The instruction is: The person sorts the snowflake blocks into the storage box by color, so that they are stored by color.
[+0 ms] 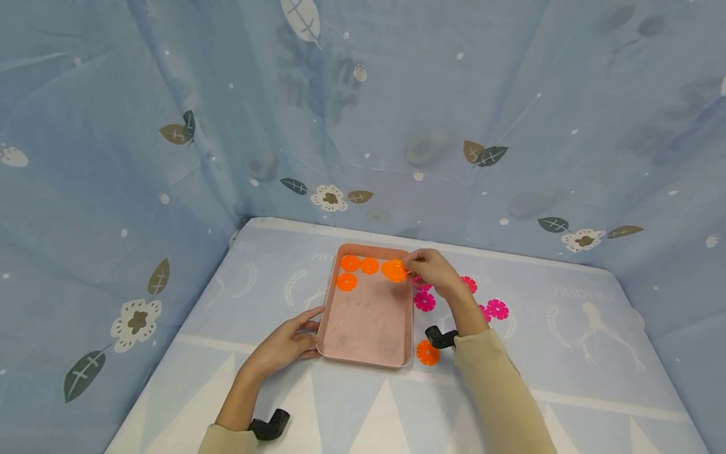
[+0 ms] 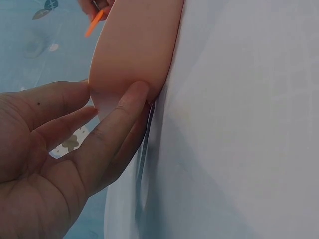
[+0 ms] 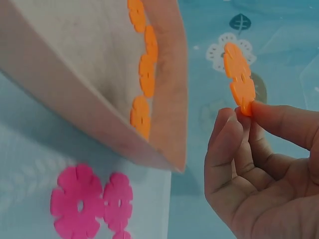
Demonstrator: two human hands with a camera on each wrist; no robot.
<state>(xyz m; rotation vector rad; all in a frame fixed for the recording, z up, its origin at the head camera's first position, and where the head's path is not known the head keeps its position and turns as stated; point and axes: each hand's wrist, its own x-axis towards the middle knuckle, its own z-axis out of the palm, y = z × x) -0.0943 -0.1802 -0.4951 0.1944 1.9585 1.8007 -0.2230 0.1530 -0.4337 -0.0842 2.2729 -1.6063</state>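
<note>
Pink tray [image 1: 368,325] is touched at left by extended left hand [image 1: 286,343]; near its right edge, notched flower [image 3: 240,74] is pinched by right hand [image 1: 435,270].

From above the tray [image 1: 363,321], on its near side, the head view looks forward and down, framing it whole. Close on its left, the left wrist view faces its outside; close on its right, the right wrist view looks into it. All share the orange piece [image 3: 243,89] pinched by its far right corner.
</note>
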